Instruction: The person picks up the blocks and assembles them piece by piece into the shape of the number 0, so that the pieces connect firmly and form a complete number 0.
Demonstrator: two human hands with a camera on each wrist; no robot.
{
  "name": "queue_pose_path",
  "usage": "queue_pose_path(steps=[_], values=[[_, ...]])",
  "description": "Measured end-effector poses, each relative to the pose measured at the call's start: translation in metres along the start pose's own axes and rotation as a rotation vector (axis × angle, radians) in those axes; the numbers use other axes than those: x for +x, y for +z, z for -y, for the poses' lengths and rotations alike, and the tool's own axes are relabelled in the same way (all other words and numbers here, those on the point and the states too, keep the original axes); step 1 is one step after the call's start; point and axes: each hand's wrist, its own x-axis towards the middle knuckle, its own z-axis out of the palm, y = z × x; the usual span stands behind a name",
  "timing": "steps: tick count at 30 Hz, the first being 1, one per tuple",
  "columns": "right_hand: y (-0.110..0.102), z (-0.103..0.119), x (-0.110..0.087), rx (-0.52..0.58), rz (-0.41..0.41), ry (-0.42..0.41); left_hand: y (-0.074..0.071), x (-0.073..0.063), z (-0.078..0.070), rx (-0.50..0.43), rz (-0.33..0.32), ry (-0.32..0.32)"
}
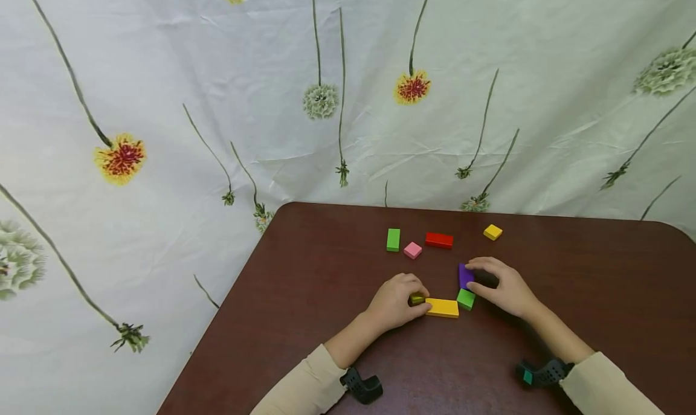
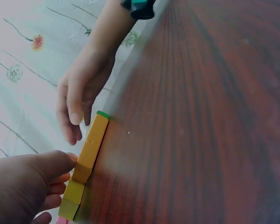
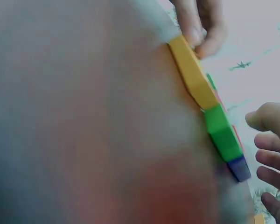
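Note:
My left hand (image 1: pixel 399 300) curls its thumb and fingers about a small yellow block (image 1: pixel 417 298), partly hidden by them. Its thumb lies by the near end of a long orange-yellow block (image 1: pixel 443 308), which adjoins the yellow one. A green block (image 1: pixel 466 299) sits at the other end of the orange-yellow block, and a purple block (image 1: pixel 464 276) extends beyond it. Close to the purple block is my right hand (image 1: pixel 505 285), thumb and forefinger spread. In the right wrist view, a gap separates the right thumb (image 3: pixel 263 116) from the green block (image 3: pixel 221 133).
Farther back on the brown table (image 1: pixel 304 264) lie another green block (image 1: pixel 393 240), a pink block (image 1: pixel 413 250), a red block (image 1: pixel 439 240) and a second small yellow block (image 1: pixel 492 232). A flower-patterned cloth (image 1: pixel 272 70) hangs behind the table.

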Motion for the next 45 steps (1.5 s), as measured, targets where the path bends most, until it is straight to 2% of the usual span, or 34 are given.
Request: queue_pose_path(steps=[4,7,21,26,30,37,41,45], values=[[0.009,0.007,-0.010,-0.065,-0.022,-0.084,0.000,0.000,0.001,-0.004,-0.004,-0.002],[0.015,0.010,-0.014,-0.095,-0.027,-0.112,0.000,-0.001,0.001,-0.005,-0.008,-0.001],[0.023,0.005,-0.020,-0.080,-0.079,-0.110,-0.003,0.002,-0.002,0.025,0.029,0.006],[0.024,0.005,-0.020,-0.069,-0.089,-0.100,-0.010,0.008,0.001,0.037,0.006,0.019],[0.025,0.005,-0.020,-0.062,-0.092,-0.094,-0.024,0.022,0.018,0.027,-0.021,-0.017],[0.028,0.003,-0.020,-0.054,-0.099,-0.105,-0.044,0.056,0.073,-0.047,-0.038,-0.180],[0.028,0.001,-0.021,-0.063,-0.113,-0.123,-0.045,0.069,0.095,-0.103,0.025,-0.213],[0.027,0.001,-0.021,-0.056,-0.117,-0.123,-0.045,0.079,0.103,-0.126,0.101,-0.242]])
